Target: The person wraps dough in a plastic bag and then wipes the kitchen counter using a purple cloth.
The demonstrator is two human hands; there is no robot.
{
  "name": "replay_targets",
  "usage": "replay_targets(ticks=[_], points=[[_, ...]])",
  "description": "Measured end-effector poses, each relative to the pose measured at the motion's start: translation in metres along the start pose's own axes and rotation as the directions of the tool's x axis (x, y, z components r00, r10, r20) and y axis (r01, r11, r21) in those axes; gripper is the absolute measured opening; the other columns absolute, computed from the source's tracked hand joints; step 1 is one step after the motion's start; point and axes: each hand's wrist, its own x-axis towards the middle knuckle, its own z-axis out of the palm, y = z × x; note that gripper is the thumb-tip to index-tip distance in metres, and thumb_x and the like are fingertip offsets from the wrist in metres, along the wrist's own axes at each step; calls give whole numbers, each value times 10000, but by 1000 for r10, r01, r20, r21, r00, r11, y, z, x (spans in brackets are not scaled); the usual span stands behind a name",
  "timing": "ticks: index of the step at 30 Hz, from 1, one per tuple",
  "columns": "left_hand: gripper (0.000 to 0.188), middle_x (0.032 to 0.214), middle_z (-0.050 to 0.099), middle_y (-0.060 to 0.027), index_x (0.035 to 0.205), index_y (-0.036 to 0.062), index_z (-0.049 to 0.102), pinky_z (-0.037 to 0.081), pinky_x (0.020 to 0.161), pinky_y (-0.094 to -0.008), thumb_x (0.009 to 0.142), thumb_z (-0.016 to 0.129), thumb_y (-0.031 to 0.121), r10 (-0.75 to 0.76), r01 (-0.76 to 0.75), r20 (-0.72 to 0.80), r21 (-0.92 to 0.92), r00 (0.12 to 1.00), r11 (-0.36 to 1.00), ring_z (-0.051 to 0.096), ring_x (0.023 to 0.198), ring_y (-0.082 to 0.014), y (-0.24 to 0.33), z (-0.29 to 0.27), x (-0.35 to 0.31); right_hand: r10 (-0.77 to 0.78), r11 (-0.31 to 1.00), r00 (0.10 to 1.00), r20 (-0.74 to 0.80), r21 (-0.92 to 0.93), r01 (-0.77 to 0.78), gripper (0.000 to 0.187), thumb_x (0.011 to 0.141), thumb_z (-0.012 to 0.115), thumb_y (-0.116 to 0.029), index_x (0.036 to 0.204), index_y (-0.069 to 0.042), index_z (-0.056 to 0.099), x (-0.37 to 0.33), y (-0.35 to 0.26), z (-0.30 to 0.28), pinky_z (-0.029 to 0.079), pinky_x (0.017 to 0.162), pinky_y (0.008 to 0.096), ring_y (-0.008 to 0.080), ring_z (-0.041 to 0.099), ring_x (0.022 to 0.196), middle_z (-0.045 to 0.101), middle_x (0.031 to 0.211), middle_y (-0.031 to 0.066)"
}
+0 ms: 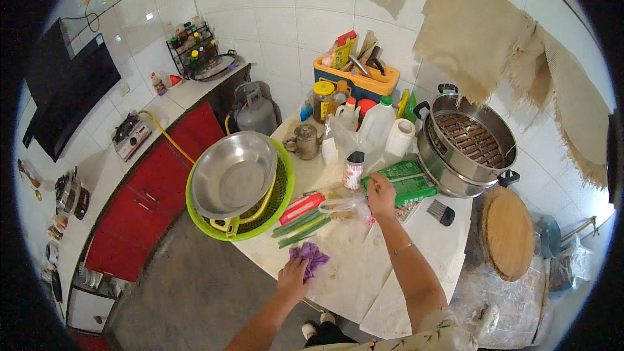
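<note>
Across the whitish worktop (354, 266), the left hand (294, 278) clutches a crumpled purple cloth (314, 259), while the right hand (382, 196), grip unclear, meets a green package (411, 183).

Purple cloth (311, 259), green package (409, 182), lime-green basin (288, 182), red cabinets (120, 240), white tiled wall (273, 26), pale leaf-patterned garment (448, 333)

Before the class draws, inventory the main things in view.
Table: 1, white, centre
Crumpled cloth: 1, purple, table's front
Long stalks: several, green, behind cloth
Flat package: 1, green, right of stalks
Round plastic tub: 1, lime, table's left
Round metal basin: 1, silver, over tub
Round metal steamer: 1, silver, table's right
Cooler box: 1, blue-orange, table's back
Cabinet doors: several, red, left counter
Burlap cloths: several, beige, upper right
Left hand: 1, bare, on cloth
Right hand: 1, bare, at package
</note>
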Motion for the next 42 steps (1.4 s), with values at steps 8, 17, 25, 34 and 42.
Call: replay_targets(ticks=[8,17,25,34,42], points=[[603,1342,462,-100,1313,126,472,390,945,-476,761,676,258,52,-50,-37,45,998,998,431,1230,-292,0,6,-1,464,868,869,174,-288,-406,735,679,754,-303,1237,22,403,72,45,62,493,851,433,416,592,992,612,1054,261],[591,1333,466,-79,1296,141,497,377,961,-452,748,690,250,15,-16,-95,-9,995,1000,430,1226,-293,-1,14,-2,-162,982,977,137,-79,174,712,691,744,-118,1302,11,402,31,-3,-2,432,944,430,393,537,1090,534,1199,235],[614,1376,427,-110,1308,130,482,349,999,-471,752,696,278,31,-33,-58,-37,998,999,386,1263,-311,-10,25,-2,227,801,910,347,465,-377,489,769,692,-60,1210,20,498,4,-53,-80,474,858,308,189,588,988,580,1130,121],[591,1223,555,-154,1331,36,416,411,942,-373,867,624,338,5,6,8,-942,1000,336,522,1140,-277,55,-32,1,62,250,712,699,680,-689,583,770,623,-53,1318,14,435,-50,-69,-108,451,947,364,232,560,1115,554,1247,128],[545,1164,590,-80,1304,38,439,454,880,-333,857,634,280,146,148,138,-987,980,-58,562,1071,-191,83,-62,-27,-115,252,673,731,676,-692,754,689,678,-106,1386,-56,395,-85,-98,-102,346,1062,405,268,484,1232,474,1361,144]])
